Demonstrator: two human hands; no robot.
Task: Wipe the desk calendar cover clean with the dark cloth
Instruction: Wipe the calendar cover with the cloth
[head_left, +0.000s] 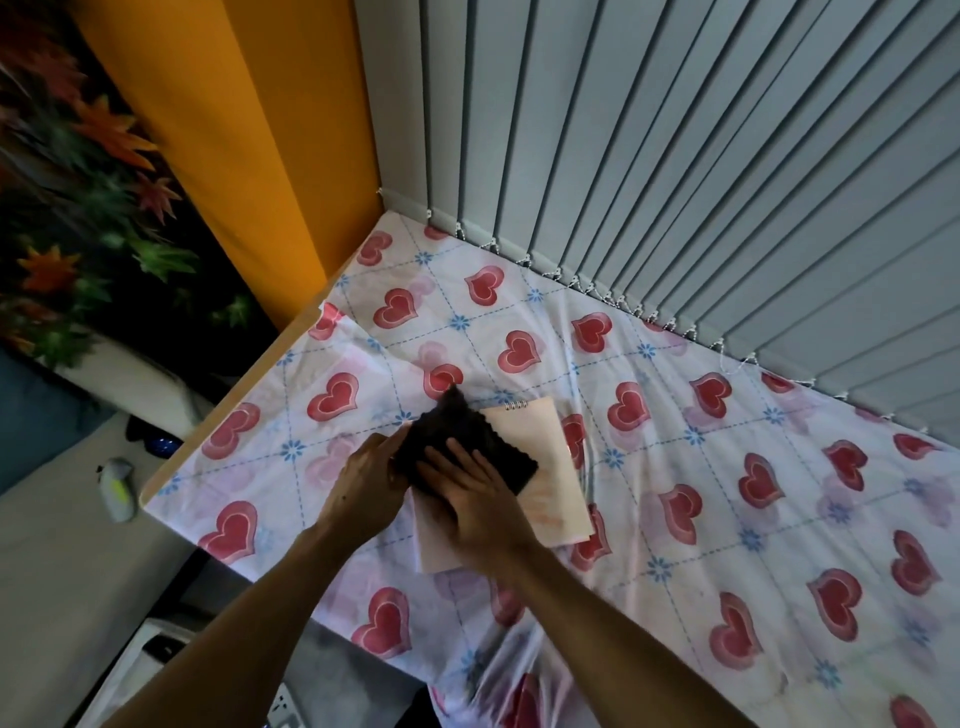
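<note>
A pale pink desk calendar with a wire spiral at its far edge lies flat on the heart-patterned cloth. A dark cloth is spread over the calendar's left part. My right hand presses flat on the dark cloth, fingers spread and pointing away from me. At the calendar's left edge my left hand has its fingertips touching the cloth's left side. Both hands hide the calendar's near left corner.
The table has a wooden left edge and is covered by a white sheet with red hearts. Grey vertical blinds hang along its far side. An orange wall and artificial leaves stand to the left.
</note>
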